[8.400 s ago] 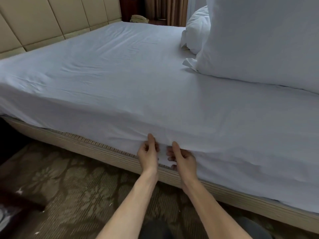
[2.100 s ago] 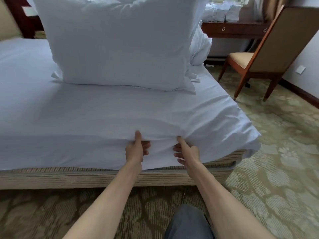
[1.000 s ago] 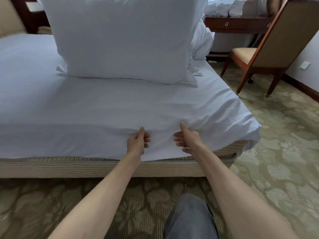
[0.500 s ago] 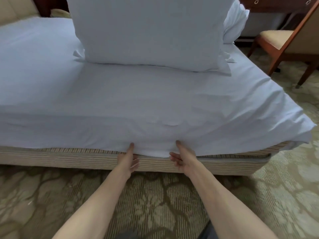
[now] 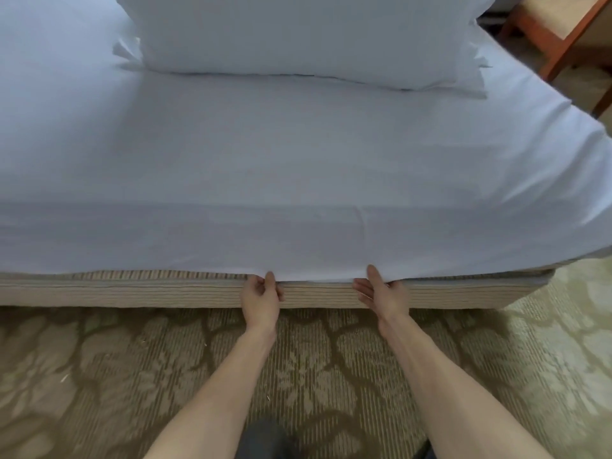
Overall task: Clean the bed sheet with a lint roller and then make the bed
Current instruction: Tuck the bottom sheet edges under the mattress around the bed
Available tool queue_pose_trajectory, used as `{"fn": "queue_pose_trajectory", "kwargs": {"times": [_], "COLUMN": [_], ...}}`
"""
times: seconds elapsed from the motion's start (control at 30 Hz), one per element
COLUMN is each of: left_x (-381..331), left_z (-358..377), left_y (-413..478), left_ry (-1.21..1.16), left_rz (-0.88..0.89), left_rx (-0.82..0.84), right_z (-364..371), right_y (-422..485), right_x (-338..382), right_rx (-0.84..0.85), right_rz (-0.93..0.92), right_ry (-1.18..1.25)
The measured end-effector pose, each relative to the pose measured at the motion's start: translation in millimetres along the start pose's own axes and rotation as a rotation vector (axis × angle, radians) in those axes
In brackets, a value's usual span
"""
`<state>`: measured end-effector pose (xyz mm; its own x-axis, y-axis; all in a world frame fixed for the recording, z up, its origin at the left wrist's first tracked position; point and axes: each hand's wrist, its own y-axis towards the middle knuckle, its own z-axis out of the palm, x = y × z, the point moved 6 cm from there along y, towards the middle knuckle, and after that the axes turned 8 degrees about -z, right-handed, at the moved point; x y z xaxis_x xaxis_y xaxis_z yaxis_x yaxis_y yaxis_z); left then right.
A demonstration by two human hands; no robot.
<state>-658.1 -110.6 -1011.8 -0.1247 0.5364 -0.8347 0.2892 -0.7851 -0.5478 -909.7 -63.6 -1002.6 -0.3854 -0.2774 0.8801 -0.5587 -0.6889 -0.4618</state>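
Bed sheet [image 5: 298, 180] covered the mattress above the grip, with the pillow [image 5: 298, 34] well beyond. Left hand [image 5: 261, 298] and right hand [image 5: 381, 294] each pinched the hanging hem, thumbs on top. Bed-making stage; the next move probably called for pushing the hem under the mattress.

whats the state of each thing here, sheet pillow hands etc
sheet: smooth on top, edge hanging loose over the side
pillow: resting on the sheet
left hand: pinches the sheet's edge
right hand: grips the sheet's edge
chair: upright, partly out of frame
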Motion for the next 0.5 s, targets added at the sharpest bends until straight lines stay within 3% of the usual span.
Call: {"fn": "queue_pose_trajectory", "kwargs": {"times": [0.17,0.3,0.5], "left_x": [-7,-13,-19], "left_z": [11,21,26], "left_y": [5,0,-1], "left_ry": [-0.215,-0.506,-0.721], "left_rz": [-0.221,-0.432,-0.495], "left_rx": [-0.046,0.028,0.084], "right_z": [24,38,42], "right_y": [-13,-23,-34], "right_x": [0,7,25], "right_rx": [-0.161,-0.046,0.009], "right_rz": [0.102,0.287,0.399], "right_ry": [0.26,0.47,0.533]}}
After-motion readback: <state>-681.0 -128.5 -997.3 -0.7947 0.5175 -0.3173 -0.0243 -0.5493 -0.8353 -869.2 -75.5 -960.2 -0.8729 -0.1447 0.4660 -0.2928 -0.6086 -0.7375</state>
